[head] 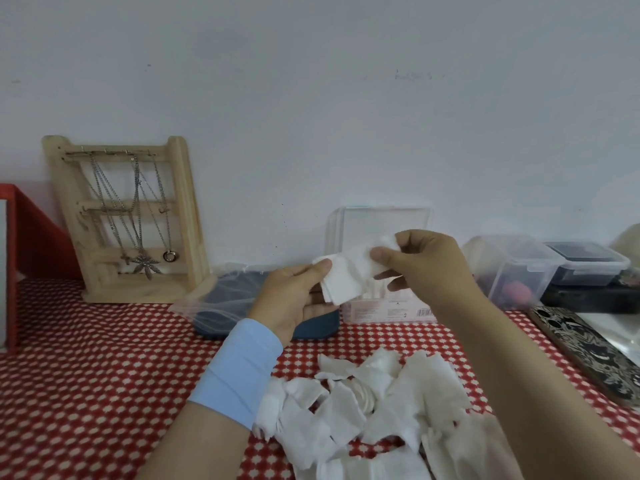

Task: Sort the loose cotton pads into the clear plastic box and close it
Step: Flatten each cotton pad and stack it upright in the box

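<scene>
Tidying a bunch of pads in both grips, with the box open behind.

My left grip (294, 301) holds a small stack of cotton pads (344, 282) by one end. My right grip (426, 268) pinches the other end with thumb and fingers, in the middle of the frame. Just behind sits the clear plastic box (391, 311), its lid (381, 221) standing up open. I think I am making this bunch neat. Next it must slide into the box. Then comes the big pile of loose pads (374, 403) on the counter (104, 375), at the bottom.
</scene>
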### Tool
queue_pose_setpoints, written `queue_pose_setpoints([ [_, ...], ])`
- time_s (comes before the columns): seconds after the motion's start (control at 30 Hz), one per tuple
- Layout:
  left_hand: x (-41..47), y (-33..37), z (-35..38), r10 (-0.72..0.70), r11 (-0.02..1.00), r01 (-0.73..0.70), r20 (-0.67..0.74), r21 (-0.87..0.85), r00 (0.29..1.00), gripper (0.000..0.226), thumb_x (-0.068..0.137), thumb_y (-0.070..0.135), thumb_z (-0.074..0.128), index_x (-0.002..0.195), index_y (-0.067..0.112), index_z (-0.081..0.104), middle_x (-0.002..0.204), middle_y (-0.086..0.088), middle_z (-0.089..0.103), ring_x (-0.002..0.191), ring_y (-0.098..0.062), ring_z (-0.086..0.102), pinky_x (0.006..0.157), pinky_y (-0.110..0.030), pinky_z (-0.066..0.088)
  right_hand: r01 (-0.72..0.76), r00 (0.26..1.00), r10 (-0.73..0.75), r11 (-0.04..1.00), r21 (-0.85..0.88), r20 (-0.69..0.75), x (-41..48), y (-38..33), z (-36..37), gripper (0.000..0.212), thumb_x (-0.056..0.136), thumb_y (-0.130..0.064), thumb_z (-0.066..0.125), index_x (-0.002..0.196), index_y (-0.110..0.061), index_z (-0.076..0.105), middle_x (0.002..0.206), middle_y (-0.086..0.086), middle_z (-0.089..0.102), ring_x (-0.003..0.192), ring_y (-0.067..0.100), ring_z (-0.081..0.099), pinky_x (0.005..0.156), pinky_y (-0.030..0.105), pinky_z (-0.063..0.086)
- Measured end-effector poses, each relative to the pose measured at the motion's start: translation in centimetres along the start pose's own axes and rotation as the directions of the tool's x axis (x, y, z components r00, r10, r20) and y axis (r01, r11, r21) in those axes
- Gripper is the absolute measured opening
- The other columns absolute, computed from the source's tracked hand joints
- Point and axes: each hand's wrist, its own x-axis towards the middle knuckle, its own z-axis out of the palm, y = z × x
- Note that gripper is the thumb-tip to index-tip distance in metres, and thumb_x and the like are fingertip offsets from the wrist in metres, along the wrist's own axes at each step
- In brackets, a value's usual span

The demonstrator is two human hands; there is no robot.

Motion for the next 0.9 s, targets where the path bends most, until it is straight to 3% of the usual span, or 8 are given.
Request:
queue_pose_setpoints([
  [0.13,0.0,0.1,-0.1,-0.013,0.999,0.012,0.010,0.045,1.000,0.020,0.093,0.021,0.070,0.106,0.005,0.071,0.101,-0.013,0.078,0.088,-0.024,0.076,0.065,-0.031,0.062,0.119,0.973,-0.085,0.981,-0.154,0.215,-0.3,-0.8,-1.6,0.008,0.091,-0.012,0.073,0.092,-0.017,0.079,0.070,0.002,0.074,0.050,0.010,0.056,0.047,0.017,0.042],
  [0.23,-0.3,0.2,0.1,-0.031,0.992,0.023,0.061,0.121,0.998,0.021,0.092,0.021,0.071,0.107,0.005,0.072,0.097,-0.013,0.078,0.087,-0.025,0.077,0.066,-0.032,0.062,0.162,0.916,-0.047,0.952,-0.259,0.397,-0.7,-1.0,-1.1,0.013,0.090,-0.010,0.073,0.092,-0.022,0.078,0.061,-0.012,0.069,0.049,0.001,0.054,0.049,0.012,0.042],
  [0.3,-0.4,0.2,0.2,-0.039,0.985,0.025,0.078,0.171,0.996,0.017,0.093,0.020,0.070,0.104,0.006,0.073,0.093,-0.011,0.079,0.084,-0.024,0.077,0.066,-0.031,0.062,0.173,0.920,-0.039,0.933,-0.315,0.390,-0.6,-0.8,-0.4,0.020,0.086,-0.012,0.078,0.095,-0.029,0.077,0.071,-0.019,0.073,0.061,-0.003,0.065,0.055,0.010,0.048],
  [0.4,-0.5,0.2,0.5,-0.055,0.982,0.037,0.091,0.187,0.994,0.013,0.096,0.016,0.065,0.100,0.006,0.073,0.091,-0.012,0.079,0.079,-0.022,0.077,0.063,-0.030,0.062,0.187,0.938,-0.045,0.899,-0.396,0.342,-0.3,-0.2,0.2,0.027,0.082,-0.019,0.083,0.096,-0.039,0.073,0.087,-0.014,0.075,0.077,0.002,0.070,0.069,0.017,0.056],
  [0.53,-0.6,0.3,0.6,-0.057,0.985,0.040,0.101,0.165,0.993,0.019,0.096,0.019,0.067,0.106,0.004,0.072,0.095,-0.015,0.078,0.082,-0.024,0.077,0.063,-0.030,0.061,0.185,0.960,-0.080,0.901,-0.393,0.268,0.0,0.5,0.8,0.021,0.081,-0.021,0.084,0.092,-0.035,0.072,0.087,-0.013,0.074,0.078,0.004,0.069,0.071,0.022,0.057],
  [0.67,-0.5,0.3,0.4,-0.050,0.989,0.033,0.118,0.141,0.992,0.031,0.099,0.026,0.063,0.116,0.001,0.069,0.099,-0.016,0.077,0.088,-0.026,0.077,0.067,-0.032,0.063,0.192,0.966,-0.105,0.902,-0.386,0.236,0.0,0.8,1.0,0.019,0.079,-0.023,0.085,0.084,-0.037,0.072,0.078,-0.019,0.072,0.066,-0.003,0.065,0.059,0.013,0.049],
  [0.8,-0.5,0.4,0.3,-0.062,0.990,0.045,0.120,0.134,0.991,0.032,0.100,0.029,0.060,0.114,0.002,0.068,0.098,-0.016,0.078,0.091,-0.028,0.076,0.075,-0.036,0.063,0.228,0.965,-0.130,0.844,-0.485,0.228,-0.1,1.0,1.1,0.022,0.078,-0.031,0.085,0.088,-0.045,0.070,0.101,-0.023,0.062,0.072,-0.001,0.059,0.065,0.015,0.042],
  [0.9,-0.6,0.2,0.4,-0.072,0.987,0.055,0.108,0.148,0.992,0.028,0.101,0.027,0.059,0.114,0.004,0.069,0.096,-0.015,0.078,0.088,-0.027,0.077,0.072,-0.035,0.063,0.264,0.957,-0.154,0.809,-0.525,0.244,-0.1,0.9,0.9,0.020,0.075,-0.036,0.086,0.084,-0.044,0.070,0.101,-0.024,0.057,0.073,-0.001,0.057,0.066,0.016,0.040],
])
